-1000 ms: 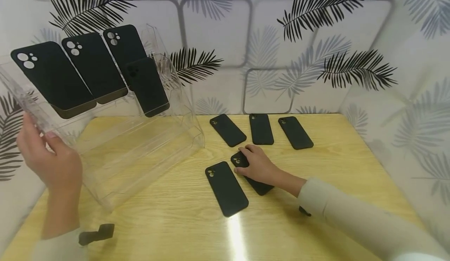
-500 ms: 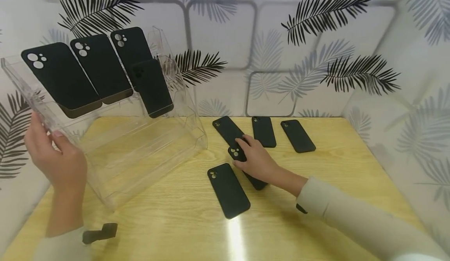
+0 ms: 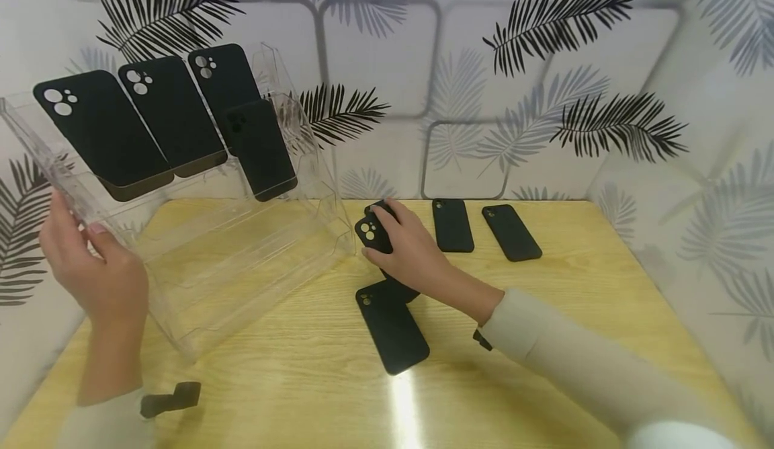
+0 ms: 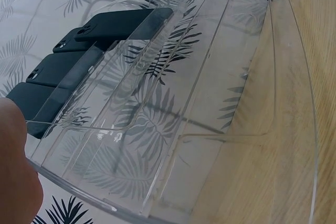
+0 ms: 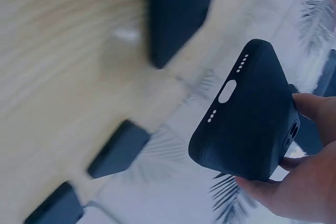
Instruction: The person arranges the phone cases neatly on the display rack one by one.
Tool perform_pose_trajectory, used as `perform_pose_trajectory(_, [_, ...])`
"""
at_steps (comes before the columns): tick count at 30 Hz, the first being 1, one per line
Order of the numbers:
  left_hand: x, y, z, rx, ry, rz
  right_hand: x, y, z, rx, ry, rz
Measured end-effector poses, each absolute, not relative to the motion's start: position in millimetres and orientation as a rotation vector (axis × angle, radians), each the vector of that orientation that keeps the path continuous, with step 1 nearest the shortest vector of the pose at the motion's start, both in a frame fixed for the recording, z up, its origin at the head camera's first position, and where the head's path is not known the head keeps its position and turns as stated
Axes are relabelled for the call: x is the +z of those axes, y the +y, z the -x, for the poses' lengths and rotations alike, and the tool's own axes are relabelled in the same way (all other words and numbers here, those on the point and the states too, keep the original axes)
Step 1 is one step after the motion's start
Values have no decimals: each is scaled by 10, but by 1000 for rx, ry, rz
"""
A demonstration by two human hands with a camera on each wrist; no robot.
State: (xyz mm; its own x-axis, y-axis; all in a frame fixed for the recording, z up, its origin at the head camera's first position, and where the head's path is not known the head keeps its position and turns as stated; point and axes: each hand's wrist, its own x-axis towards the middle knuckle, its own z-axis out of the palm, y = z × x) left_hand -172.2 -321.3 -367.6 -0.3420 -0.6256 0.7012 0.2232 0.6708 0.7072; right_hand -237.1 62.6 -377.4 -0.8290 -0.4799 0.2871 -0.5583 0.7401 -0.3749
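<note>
My left hand (image 3: 99, 261) grips the left side edge of a clear plastic display stand (image 3: 242, 247), which leans at a tilt above the table. Three black phone cases (image 3: 103, 130) stand along its top tier, and another black case (image 3: 263, 150) sits one tier lower on the right. In the right wrist view, a black phone case (image 5: 241, 124) is pinched between the thumb and fingers of my right hand (image 3: 417, 251), lifted off the table. Behind that hand, a lying phone case (image 3: 381, 206) is mostly hidden. Nearer me lies one more case (image 3: 393, 331).
Two black phone cases lie towards the back of the wooden table (image 3: 290, 388), one in the middle (image 3: 453, 226) and one to its right (image 3: 512, 232). A leaf-patterned wall (image 3: 375, 66) closes off the back and the right side.
My right hand has picked the phone case up from the table and carried it left and away from me, towards the stand. My left hand keeps its grip on the stand.
</note>
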Motion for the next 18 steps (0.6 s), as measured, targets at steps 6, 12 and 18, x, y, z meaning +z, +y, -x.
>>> perform_pose_trajectory(6, [-3670,-3197,1714,-906,-1710,-330,-3590,337,2344,701,-2739,-881])
perform_pose_trajectory(12, [-3665,-3186,1713,-889,-1707,-323,-3447,56,2330,740,-2701,-932])
perform_pose_trajectory(18, [-3645,-3164,1702,-909,-1726,-335,-3286,-230,2342,826,-2645,-947])
